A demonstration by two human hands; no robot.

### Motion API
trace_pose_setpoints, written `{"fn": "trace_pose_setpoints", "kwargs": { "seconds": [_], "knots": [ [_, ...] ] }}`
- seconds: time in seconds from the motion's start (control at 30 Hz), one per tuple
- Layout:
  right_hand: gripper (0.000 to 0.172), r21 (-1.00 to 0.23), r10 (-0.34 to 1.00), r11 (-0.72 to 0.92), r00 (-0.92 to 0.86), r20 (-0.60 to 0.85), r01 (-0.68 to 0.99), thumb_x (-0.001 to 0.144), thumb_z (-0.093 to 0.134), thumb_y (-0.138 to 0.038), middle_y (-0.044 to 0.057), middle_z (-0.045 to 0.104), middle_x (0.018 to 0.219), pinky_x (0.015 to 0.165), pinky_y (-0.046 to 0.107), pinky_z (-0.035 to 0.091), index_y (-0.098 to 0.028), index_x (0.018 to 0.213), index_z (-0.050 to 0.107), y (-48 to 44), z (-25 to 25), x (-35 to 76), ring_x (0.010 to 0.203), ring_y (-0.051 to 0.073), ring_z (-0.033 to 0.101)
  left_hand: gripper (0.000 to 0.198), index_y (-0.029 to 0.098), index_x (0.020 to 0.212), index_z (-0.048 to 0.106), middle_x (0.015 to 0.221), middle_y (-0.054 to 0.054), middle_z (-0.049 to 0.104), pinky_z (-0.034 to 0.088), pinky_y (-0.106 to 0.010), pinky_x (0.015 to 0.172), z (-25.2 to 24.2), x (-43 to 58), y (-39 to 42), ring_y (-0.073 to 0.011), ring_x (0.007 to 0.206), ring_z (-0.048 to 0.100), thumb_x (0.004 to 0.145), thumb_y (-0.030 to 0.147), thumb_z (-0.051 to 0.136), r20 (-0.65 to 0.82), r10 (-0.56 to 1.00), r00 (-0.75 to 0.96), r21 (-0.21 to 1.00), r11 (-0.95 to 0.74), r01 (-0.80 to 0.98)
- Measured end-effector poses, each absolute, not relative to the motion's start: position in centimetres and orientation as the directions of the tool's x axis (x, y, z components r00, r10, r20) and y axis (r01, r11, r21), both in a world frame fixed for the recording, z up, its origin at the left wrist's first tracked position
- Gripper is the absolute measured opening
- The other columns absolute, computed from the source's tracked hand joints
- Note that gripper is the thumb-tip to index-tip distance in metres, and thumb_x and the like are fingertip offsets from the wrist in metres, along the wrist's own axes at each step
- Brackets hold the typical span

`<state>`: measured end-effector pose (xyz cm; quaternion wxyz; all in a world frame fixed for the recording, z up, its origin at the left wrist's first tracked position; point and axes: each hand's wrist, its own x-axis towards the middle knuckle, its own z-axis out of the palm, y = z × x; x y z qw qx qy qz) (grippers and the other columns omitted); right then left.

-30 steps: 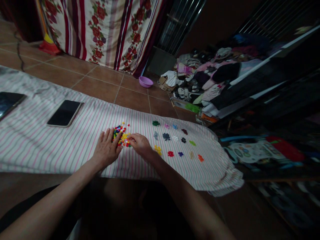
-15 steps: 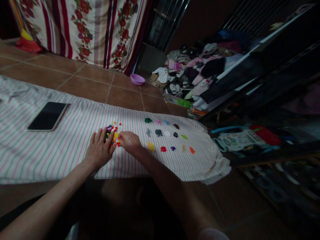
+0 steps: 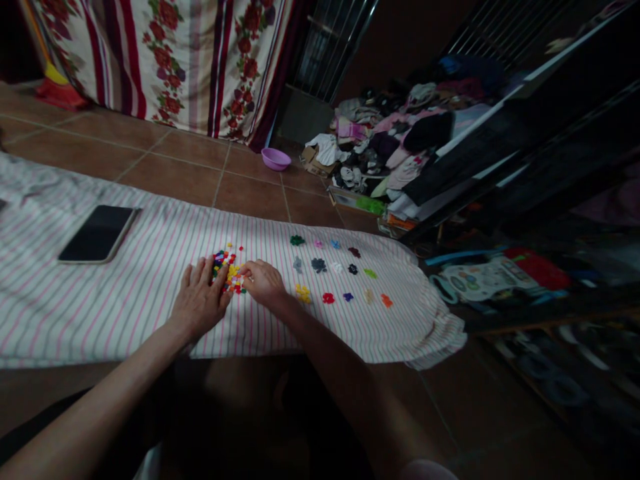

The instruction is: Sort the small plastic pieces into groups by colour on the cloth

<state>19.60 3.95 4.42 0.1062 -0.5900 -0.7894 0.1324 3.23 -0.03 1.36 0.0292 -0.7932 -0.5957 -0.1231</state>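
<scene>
A heap of small mixed-colour pieces (image 3: 232,275) lies on a striped cloth (image 3: 150,293). My left hand (image 3: 201,297) rests flat along the heap's left side, fingers spread and touching its edge. At the right edge of the heap is my right hand (image 3: 264,281), thumb and fingers drawn together in a pinch; whatever sits between the fingertips is too small to make out. To the right, small single-colour groups stand in rows, among them dark green pieces (image 3: 297,240), grey pieces (image 3: 319,265), yellow pieces (image 3: 303,293), red pieces (image 3: 328,298) and orange pieces (image 3: 387,301).
A phone (image 3: 99,233) lies on the cloth at the left. Beyond it, a purple basin (image 3: 276,159) stands on the tiled floor near a floral curtain (image 3: 195,67). A pile of clothes (image 3: 390,133) and a dark shelf (image 3: 500,320) are at the right.
My right hand has shifted slightly right, uncovering a bit more of the heap's right edge. My left hand stays in place against the heap.
</scene>
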Motion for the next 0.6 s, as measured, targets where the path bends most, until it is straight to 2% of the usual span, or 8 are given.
{"fn": "trace_pose_setpoints", "kwargs": {
  "seconds": [0.17, 0.3, 0.6],
  "knots": [
    [0.028, -0.391, 0.962, 0.269, -0.268, 0.056, 0.88, 0.082, 0.052, -0.016, 0.003, 0.064, 0.095, 0.083, 0.027, 0.044, -0.024, 0.101, 0.071, 4.4, 3.6, 20.5, 0.089, 0.016, 0.058, 0.059, 0.016, 0.143, 0.039, 0.152, -0.018, 0.032, 0.021, -0.053, 0.112, 1.1, 3.2, 0.1, -0.0355, 0.14, 0.029, 0.091, 0.044, 0.039, 0.22, 0.945, 0.243, 0.12, -0.274, 0.954],
    [0.03, -0.468, 0.953, 0.302, -0.28, 0.118, 0.83, 0.08, 0.051, -0.01, 0.005, 0.064, 0.095, 0.085, 0.026, 0.045, -0.022, 0.098, 0.073, 4.7, 3.4, 21.4, 0.09, 0.016, 0.059, 0.065, 0.014, 0.145, 0.035, 0.152, -0.02, 0.03, 0.022, -0.053, 0.111, 1.0, 3.3, 0.2, -0.038, 0.141, 0.026, 0.091, 0.05, 0.038, 0.203, 0.947, 0.25, 0.112, -0.276, 0.955],
    [0.027, -0.595, 0.951, 0.302, -0.198, 0.236, 0.744, 0.075, 0.048, -0.009, 0.002, 0.067, 0.087, 0.08, 0.027, 0.047, -0.02, 0.087, 0.07, 4.3, 4.0, 24.6, 0.081, 0.014, 0.06, 0.065, 0.016, 0.146, 0.032, 0.153, -0.018, 0.03, 0.022, -0.053, 0.11, 1.0, 3.5, 0.2, -0.0368, 0.141, 0.025, 0.092, 0.052, 0.032, 0.245, 0.935, 0.255, 0.097, -0.285, 0.954]
  ]
}}
